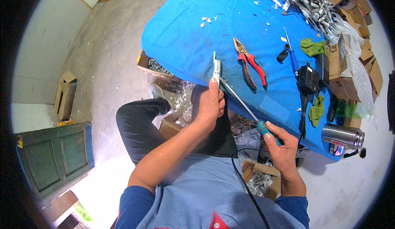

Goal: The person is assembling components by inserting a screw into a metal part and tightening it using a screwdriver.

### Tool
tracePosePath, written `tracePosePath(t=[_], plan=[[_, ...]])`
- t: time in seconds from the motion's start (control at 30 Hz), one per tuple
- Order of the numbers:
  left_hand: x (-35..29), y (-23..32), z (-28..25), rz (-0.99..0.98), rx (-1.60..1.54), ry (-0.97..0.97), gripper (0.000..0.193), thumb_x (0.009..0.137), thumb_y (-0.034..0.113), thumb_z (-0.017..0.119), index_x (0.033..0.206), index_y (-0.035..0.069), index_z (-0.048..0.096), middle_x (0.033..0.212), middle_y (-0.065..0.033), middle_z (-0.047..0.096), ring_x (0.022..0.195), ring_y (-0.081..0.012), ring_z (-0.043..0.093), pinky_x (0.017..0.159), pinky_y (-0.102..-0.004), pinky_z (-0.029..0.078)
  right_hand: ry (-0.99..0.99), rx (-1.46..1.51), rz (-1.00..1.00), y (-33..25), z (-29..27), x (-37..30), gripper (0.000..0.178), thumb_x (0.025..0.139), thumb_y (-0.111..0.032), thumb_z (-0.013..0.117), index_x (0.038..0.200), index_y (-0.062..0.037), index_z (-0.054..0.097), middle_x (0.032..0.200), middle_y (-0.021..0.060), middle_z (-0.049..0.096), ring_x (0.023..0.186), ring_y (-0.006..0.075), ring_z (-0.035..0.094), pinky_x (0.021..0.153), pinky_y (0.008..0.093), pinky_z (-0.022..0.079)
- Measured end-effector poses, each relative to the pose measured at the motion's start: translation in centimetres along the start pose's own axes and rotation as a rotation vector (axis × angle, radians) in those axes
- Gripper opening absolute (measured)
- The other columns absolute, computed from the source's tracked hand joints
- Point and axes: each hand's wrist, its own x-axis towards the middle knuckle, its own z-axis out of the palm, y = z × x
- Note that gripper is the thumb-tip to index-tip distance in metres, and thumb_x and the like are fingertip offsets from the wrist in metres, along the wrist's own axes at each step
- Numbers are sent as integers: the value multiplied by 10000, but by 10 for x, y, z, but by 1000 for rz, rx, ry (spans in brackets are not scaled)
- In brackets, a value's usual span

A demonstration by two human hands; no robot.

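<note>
In my left hand (210, 105), closed at the near edge of the blue-covered table, is a small white and grey part (217, 68) with a thin prong pointing away from me. My right hand (283, 146) is wrapped round the teal handle of a screwdriver (239, 98). The screwdriver's shaft slants up to the left, and its tip meets the lower end of the part by my left thumb; whether it sits inside the part I cannot tell. Pliers (252, 66) with red and black handles lie on the cloth, right of the part.
A heap of slender grey-white pieces (308, 7) covers the table's far right. Along the right lie a blue screwdriver (293, 60), a black adapter (307, 80), green cloths (316, 110) and a steel flask (341, 136). Cardboard boxes (345, 87) stand beyond; a box (154, 66) sits left below.
</note>
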Motion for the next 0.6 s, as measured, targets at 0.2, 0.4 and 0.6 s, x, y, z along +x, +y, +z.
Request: tracePosePath(t=[0.2,0.4,0.6], plan=[[-1,2,0,9,25,0,572,944,666,340,625,193,305,518,55,270,424,-90,228,400,-265,186,4,-142,-196,-5,1,4,298,797,-4,675,1094,7,671,939,177,691,821,264,690,737,319,529],[-2,3,5,25,47,65,585,942,675,324,600,202,279,521,65,260,417,-81,217,393,-260,163,23,-248,-324,-13,5,3,316,776,13,680,1092,2,669,931,179,686,795,288,690,699,333,541],[-3,3,3,69,41,68,591,950,659,325,594,188,299,518,65,272,414,-74,233,392,-256,165,47,-188,-289,-12,15,-3,302,796,14,667,1098,14,663,940,182,686,817,273,694,710,323,535]])
